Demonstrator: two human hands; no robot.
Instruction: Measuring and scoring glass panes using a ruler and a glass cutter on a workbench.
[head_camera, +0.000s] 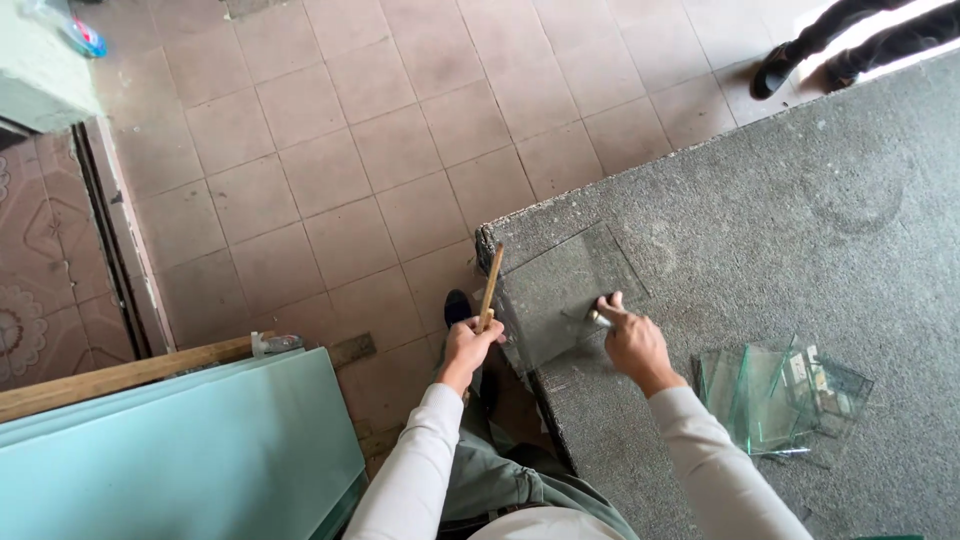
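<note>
A clear glass pane (570, 285) lies flat at the near corner of a grey felt-covered table (800, 200). My left hand (470, 345) grips a narrow wooden stick (490, 285) held upright at the pane's left edge, off the table's side. On the pane's right side rests my right hand (632, 340), fingers closed on a small metal tool (598, 317) whose tip touches the glass. Both arms wear white sleeves.
A pile of small cut glass pieces (780, 395) lies on the table right of my right arm. Large pale green glass sheets (180, 455) lean at lower left beside a wooden plank (120, 375). Another person's dark shoes (775, 70) stand on the tiled floor at top right.
</note>
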